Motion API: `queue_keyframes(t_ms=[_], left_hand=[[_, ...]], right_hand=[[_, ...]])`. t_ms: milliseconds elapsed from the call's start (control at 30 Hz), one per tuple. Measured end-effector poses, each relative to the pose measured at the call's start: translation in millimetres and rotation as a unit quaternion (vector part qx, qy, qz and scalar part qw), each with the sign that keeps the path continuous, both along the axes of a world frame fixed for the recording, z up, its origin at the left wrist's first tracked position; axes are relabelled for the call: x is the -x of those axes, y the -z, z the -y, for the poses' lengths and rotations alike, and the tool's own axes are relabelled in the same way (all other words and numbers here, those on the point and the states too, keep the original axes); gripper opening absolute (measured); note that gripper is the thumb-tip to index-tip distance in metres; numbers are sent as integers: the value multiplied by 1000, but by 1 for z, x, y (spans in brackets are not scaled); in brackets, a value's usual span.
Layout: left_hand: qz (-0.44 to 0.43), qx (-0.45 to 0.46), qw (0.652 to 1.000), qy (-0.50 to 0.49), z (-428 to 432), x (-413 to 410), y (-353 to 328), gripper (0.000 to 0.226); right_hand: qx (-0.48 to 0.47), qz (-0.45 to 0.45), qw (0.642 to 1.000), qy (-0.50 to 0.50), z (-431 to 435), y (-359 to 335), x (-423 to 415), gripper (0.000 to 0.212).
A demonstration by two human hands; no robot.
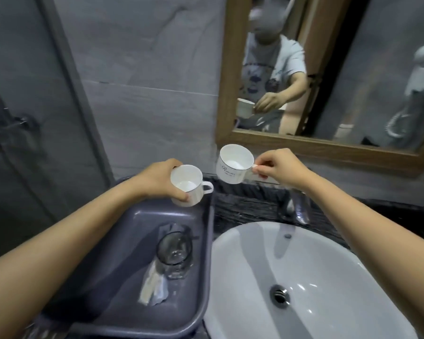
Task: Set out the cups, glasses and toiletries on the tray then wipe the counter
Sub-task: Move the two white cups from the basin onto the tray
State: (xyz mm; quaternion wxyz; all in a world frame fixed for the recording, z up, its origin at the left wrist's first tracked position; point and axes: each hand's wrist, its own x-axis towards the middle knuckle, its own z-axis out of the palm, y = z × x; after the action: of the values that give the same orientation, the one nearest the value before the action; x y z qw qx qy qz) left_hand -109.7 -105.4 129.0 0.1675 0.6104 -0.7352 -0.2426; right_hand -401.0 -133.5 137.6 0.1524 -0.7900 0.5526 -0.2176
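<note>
My left hand (157,179) grips a white cup (187,185) round its body, at the far right corner of the dark grey tray (123,253); whether the cup touches the tray floor I cannot tell. My right hand (279,168) pinches the handle of a second white cup (234,163), held tilted in the air above the dark counter (245,204). An upright clear glass (174,253) stands in the tray, with a wrapped toiletry packet (154,288) lying beside and partly under it.
A white basin (328,277) with a drain fills the right side, and a chrome tap (299,206) stands behind it. A wood-framed mirror (230,94) hangs on the grey tiled wall. A glass shower partition is at the left.
</note>
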Motion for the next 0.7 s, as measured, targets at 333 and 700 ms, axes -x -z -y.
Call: queue_keyframes(t_ms=[333, 700], left_hand=[[-9, 2, 994, 109, 0, 161, -2, 71], [-13, -38, 985, 166, -12, 360, 34, 74]], right_hand=[[13, 17, 991, 130, -80, 1, 172, 14], [1, 14, 974, 225, -137, 51, 355, 15]])
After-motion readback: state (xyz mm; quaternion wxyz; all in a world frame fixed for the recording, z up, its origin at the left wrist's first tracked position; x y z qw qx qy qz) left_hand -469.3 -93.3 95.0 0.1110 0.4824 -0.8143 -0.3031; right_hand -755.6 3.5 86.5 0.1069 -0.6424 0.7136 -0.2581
